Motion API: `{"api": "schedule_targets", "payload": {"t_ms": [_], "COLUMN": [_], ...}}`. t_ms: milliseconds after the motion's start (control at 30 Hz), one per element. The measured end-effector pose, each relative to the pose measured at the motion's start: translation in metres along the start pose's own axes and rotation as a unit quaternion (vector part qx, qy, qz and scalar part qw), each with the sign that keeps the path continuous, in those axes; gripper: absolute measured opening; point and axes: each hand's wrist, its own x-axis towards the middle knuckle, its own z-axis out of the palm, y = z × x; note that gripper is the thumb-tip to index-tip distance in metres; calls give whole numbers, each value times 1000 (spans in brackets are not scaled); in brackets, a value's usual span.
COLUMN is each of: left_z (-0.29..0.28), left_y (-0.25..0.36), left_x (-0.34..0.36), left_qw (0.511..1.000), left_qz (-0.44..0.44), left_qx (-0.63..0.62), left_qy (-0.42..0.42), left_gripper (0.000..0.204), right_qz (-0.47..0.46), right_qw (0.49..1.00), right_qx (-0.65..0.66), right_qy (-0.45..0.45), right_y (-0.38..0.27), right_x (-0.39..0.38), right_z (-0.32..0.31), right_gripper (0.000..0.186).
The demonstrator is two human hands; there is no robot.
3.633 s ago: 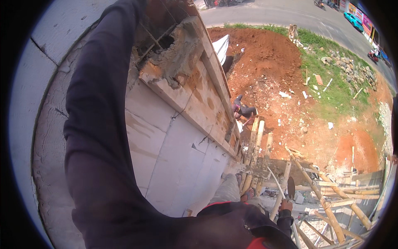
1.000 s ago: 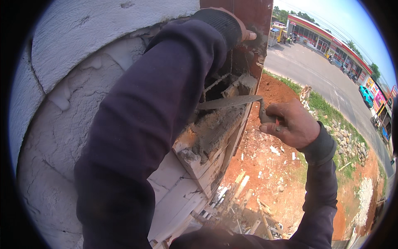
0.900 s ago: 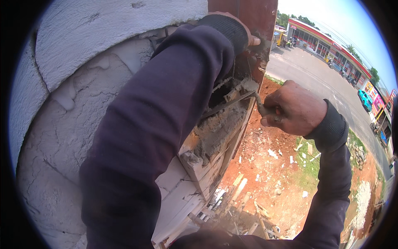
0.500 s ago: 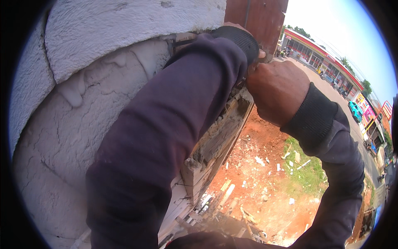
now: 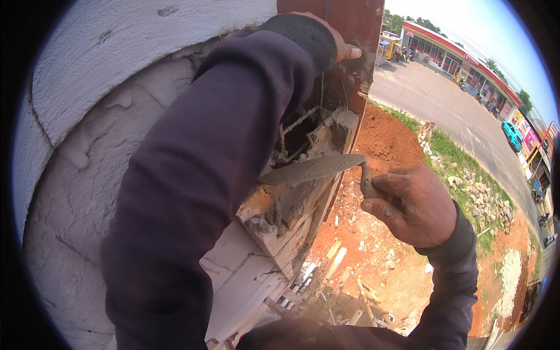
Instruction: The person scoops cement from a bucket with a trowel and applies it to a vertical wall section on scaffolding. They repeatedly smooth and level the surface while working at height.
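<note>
My right hand (image 5: 411,207) is closed round the handle of a pointing trowel. The trowel's blade (image 5: 312,170) is coated in grey mortar and lies across the rough top of a column, its tip toward my left sleeve. Above the blade is a cavity with thin steel bars (image 5: 300,122) and crusted mortar (image 5: 344,119). My left hand (image 5: 335,44) rests against an upright reddish-brown board (image 5: 364,23). One digit is stretched along the board; the sleeve and cuff hide the other fingers. A wooden form board (image 5: 326,213) runs down the column's outer side.
Pale blocks (image 5: 146,41) and a cracked plastered wall (image 5: 76,221) stand at my left. Far below lies red soil (image 5: 385,143) with scattered wood scraps (image 5: 335,262) and rubble (image 5: 481,198). Beyond a road (image 5: 443,111) is a long shop building (image 5: 455,58) and a turquoise car (image 5: 511,137).
My right hand has moved down and away from the left hand, bringing the trowel into sight over the column top. The view has shifted, and my left hand remains at the brown board.
</note>
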Motion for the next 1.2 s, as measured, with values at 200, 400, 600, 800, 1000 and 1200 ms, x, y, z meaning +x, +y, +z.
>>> {"api": "schedule_targets", "payload": {"t_ms": [200, 400, 600, 800, 1000, 1200], "left_z": [-25, -21, -19, -16, -18, -19], "left_y": [-6, -3, -7, -8, -8, -4], "left_x": [-13, -9, 4, 5, 2, 2], "left_qw": [996, 988, 985, 986, 991, 990], "left_qz": [41, 76, 73, 60, 59, 50], "left_qx": [22, 121, 149, 147, 110, 119], "left_qy": [-73, -54, -47, -48, -57, -56], "left_gripper": [75, 87, 94, 92, 92, 94], "right_qz": [-14, -2, -24, 8, 50, 171], "right_qw": [995, 997, 993, 989, 990, 981], "right_qx": [51, 24, 53, 49, 33, 57], "right_qy": [80, 69, 100, 142, 130, 76], "right_y": [9, -21, -41, -53, -56, -42], "right_x": [0, 26, 32, 22, 7, -37], "right_z": [69, 130, 137, 141, 131, 102], "right_gripper": [21, 21, 14, 11, 15, 26]}}
